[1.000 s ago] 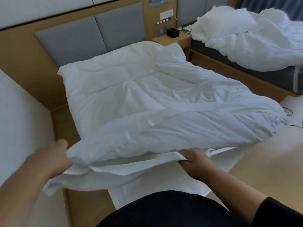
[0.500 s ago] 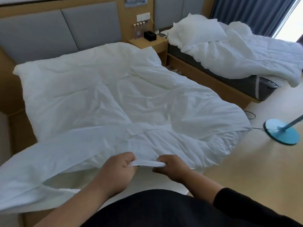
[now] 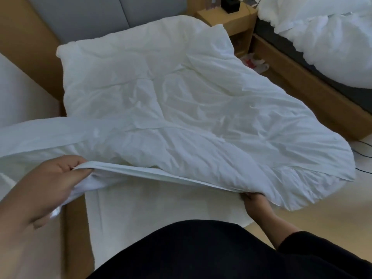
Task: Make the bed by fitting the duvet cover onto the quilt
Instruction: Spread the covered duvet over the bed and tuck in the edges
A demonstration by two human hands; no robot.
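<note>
A white, wrinkled duvet cover lies spread over the bed, with the quilt bulging inside it. Its near hem is lifted off the bed and stretched taut between my hands. My left hand grips the hem and a bunch of fabric at the near left. My right hand pinches the hem at the near right, partly under the cloth. A loose strip of cover trails off to the left. The white bed sheet shows beneath the lifted edge.
The wooden bed frame runs along the near left. A grey headboard and a wooden nightstand stand at the back. A second bed with rumpled white bedding is at the right. A black cable lies on the floor.
My hands, close together on the hem half a second ago, have spread apart: left hand to the left, right hand to the right, pulling the hem taut. The view has tilted down.
</note>
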